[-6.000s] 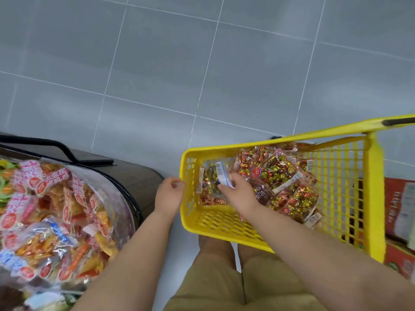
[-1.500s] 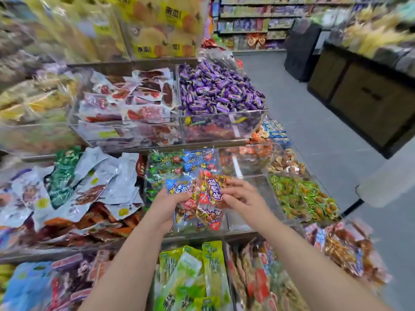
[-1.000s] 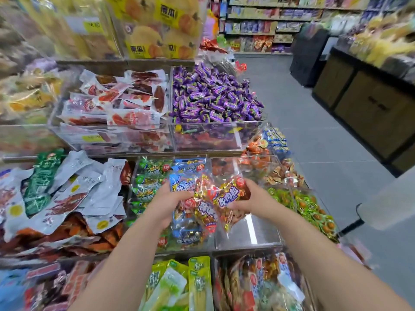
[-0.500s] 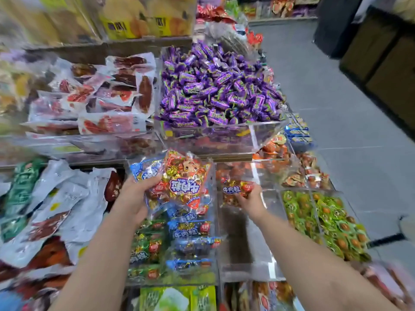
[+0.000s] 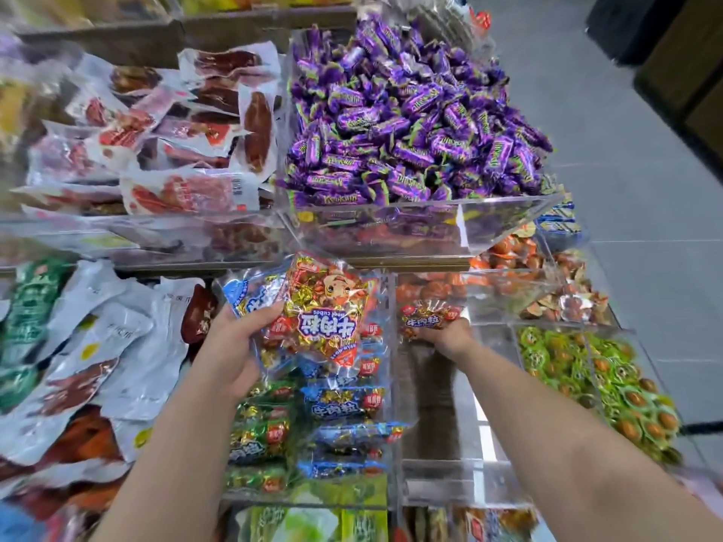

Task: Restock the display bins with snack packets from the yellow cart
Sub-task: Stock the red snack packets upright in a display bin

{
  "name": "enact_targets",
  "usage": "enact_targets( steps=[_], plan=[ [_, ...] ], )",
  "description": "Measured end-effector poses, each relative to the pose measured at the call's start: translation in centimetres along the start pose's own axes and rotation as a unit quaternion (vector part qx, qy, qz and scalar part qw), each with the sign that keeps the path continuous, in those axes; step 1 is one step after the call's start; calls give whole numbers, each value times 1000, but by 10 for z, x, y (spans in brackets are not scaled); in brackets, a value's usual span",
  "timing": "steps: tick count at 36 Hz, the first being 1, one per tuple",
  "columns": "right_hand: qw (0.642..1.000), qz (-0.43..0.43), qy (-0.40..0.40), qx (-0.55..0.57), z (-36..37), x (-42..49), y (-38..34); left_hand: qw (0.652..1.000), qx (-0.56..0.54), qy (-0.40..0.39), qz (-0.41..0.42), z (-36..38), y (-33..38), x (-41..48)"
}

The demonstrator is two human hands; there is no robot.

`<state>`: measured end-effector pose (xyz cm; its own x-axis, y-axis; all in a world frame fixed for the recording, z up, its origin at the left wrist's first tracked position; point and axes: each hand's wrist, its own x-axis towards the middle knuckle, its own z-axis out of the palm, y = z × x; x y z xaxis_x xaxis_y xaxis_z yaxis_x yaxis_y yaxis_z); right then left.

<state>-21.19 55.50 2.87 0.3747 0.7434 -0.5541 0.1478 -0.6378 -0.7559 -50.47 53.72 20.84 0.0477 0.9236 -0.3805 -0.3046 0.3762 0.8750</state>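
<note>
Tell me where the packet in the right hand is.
The packet is right of centre in the head view, at the far end of the clear bin, below the purple candies.

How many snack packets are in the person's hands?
3: a red packet and a blue packet behind it in the left hand, a second red packet in the right hand over the clear bin. The left bundle may hide more.
</note>
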Motion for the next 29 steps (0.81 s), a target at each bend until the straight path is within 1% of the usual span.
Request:
enact_targets(
  steps=[4, 7, 10, 12, 14, 15, 16, 18, 19, 20, 21, 23, 24, 27, 29],
  plan=[
    [1000, 8, 13, 8, -5, -10, 0, 1000, -11, -19, -3, 5, 1, -6],
    [998, 11, 22, 61, -11, -24, 5, 999, -16, -38, 0, 12, 2, -12],
    [996, 1, 72, 56, -20, -45, 6, 998, 1, -60, 12, 19, 3, -18],
    [990, -52, 118, 54, -30, -63, -1, 997, 25, -73, 15, 22, 4, -21],
    [981, -116, 127, 92, -38, -89, -19, 994, 56, -90, 16, 24, 5, -25],
    [978, -131, 100, 132, -42, -104, -30, 991, 78, -104, 20, 25, 6, -27],
    [975, -133, 46, 174, -44, -119, -43, 987, 101, -121, 25, 27, 7, -28],
    [959, -131, -103, 229, -48, -150, -70, 981, 134, -139, 29, 32, 9, -33],
    [950, -135, -167, 226, -49, -165, -82, 980, 142, -140, 29, 34, 9, -34],
    [947, -148, -207, 197, -50, -176, -90, 978, 148, -140, 33, 36, 9, -35],
    [948, -165, -225, 152, -51, -185, -98, 977, 159, -137, 36, 39, 10, -37],
    [953, -199, -218, 65, -53, -199, -108, 977, 167, -127, 42, 41, 10, -38],
    [953, -205, -221, 41, -54, -205, -111, 977, 164, -126, 49, 40, 9, -37],
    [942, -195, -269, -40, -58, -217, -112, 977, 169, -108, 80, 39, 11, -44],
    [937, -194, -279, -80, -60, -224, -108, 980, 155, -91, 85, 32, 14, -48]
  ],
)
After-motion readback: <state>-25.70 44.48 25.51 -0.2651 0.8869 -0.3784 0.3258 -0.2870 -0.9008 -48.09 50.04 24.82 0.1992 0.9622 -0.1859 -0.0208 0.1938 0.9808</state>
